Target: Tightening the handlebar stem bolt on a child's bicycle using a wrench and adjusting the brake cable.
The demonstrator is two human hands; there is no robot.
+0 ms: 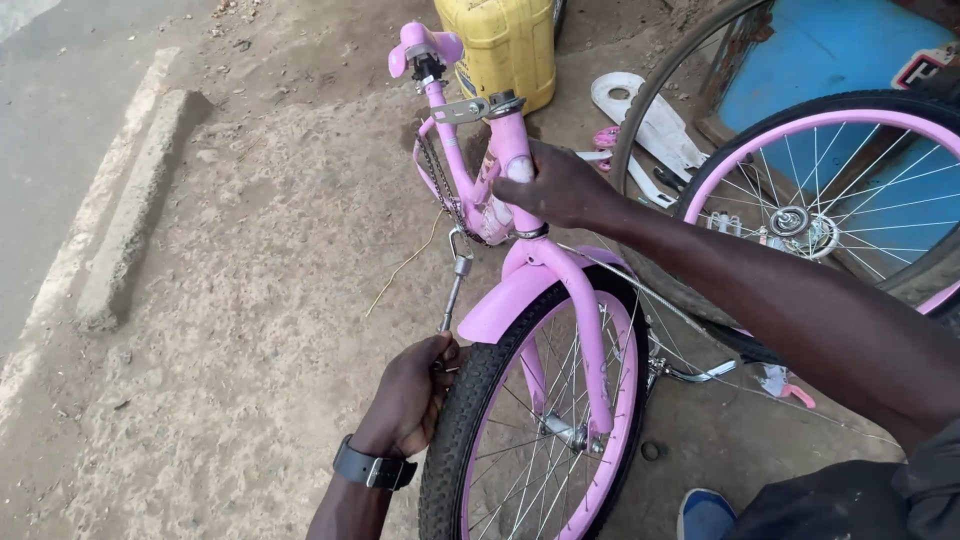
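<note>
A small pink bicycle frame [455,165] stands upside down on dirt ground, its black-tyred front wheel [540,410] and pink mudguard [500,300] nearest to me. My right hand [555,185] grips the pink head tube just above the fork. My left hand [410,390], with a black wristwatch, holds the lower end of a metal wrench [455,285] whose upper end reaches the frame near the hanging chain [440,185].
A yellow jerrycan [505,45] stands behind the frame. A second pink-rimmed wheel [840,190] leans at the right before a blue panel. White chain-guard parts [650,120] lie on the ground. A concrete kerb [125,220] runs along the left. A blue shoe [705,515] shows below.
</note>
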